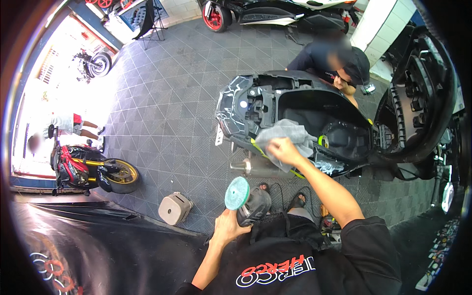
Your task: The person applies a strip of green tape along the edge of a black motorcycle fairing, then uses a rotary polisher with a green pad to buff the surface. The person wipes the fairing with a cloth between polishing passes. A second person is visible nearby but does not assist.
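My left hand [229, 226] grips the body of a power polisher [256, 204], whose round green pad [237, 193] faces up, away from the scooter. A grey cloth [295, 136] is bunched under my right hand [282, 150] on the near rear side panel of a black scooter with yellow-green trim. White residue [328, 167] marks that panel farther along. The seat [424, 96] is raised, and the open storage compartment [313, 110] shows a yellow-green ring-shaped item [323, 141] inside. Below the cloth is the silver exhaust muffler [258, 167].
A person [332, 59] crouches at the scooter's far side. A beige stool [175, 208] stands on the tiled floor at left. A cord [282, 197] lies by my feet. Parked motorcycles stand at the left and the top, with another person [70, 125] near the bright doorway.
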### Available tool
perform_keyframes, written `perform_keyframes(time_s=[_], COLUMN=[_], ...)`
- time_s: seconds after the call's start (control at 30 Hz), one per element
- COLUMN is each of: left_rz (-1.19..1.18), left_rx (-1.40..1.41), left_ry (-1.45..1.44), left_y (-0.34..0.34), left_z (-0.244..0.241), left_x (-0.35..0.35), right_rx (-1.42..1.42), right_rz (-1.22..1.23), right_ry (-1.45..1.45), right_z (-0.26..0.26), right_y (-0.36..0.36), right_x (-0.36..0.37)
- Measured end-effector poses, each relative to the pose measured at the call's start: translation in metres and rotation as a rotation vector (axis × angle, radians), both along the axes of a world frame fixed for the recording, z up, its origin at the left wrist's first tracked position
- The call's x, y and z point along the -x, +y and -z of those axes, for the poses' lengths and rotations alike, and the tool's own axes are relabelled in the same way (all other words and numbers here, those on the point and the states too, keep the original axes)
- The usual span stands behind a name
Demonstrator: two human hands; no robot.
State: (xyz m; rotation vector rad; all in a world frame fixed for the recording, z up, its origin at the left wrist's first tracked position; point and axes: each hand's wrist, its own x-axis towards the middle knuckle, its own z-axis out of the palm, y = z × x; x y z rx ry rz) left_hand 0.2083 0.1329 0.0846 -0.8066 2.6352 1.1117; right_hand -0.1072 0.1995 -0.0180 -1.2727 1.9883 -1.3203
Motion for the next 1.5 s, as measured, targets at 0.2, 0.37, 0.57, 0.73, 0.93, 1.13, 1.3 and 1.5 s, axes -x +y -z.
perform_keyframes(time_s=[0.2,0.37,0.57,0.73,0.93,1.13,1.3,1.5], left_rz=[-0.032,0.031,0.063,0.066,0.092,0.052,0.013,0.060], left_rx=[-0.051,-0.075,-0.069,-0.141,-0.149,-0.136,-0.153,-0.220], left_ry=[-0.018,-0.001,0.086,0.110,0.133,0.220,0.197,0.104], left_y=[-0.006,-0.009,-0.012,-0.010,-0.002,0.007,0.008,0.002], left_z=[0.009,0.005,0.001,-0.001,0.001,0.004,0.009,0.004], left_x=[-0.004,0.010,0.013,0.017,0.026,0.023,0.017,0.022], right_rx=[0.135,-0.080,-0.352,0.249,-0.034,-0.451,-0.456,-0.404], right_rz=[0.471,0.203,0.457,0.670,0.594,0.049,0.125,0.370], right_ry=[-0.167,0.328,0.327,-0.568,0.187,0.496,0.420,0.279], right_z=[-0.015,-0.025,-0.042,-0.073,-0.093,-0.051,-0.030,-0.055], right_y=[0.028,0.072,0.118,0.136,0.094,0.083,0.115,0.109], right_x=[0.030,0.046,0.070,0.111,0.089,0.042,0.078,0.082])
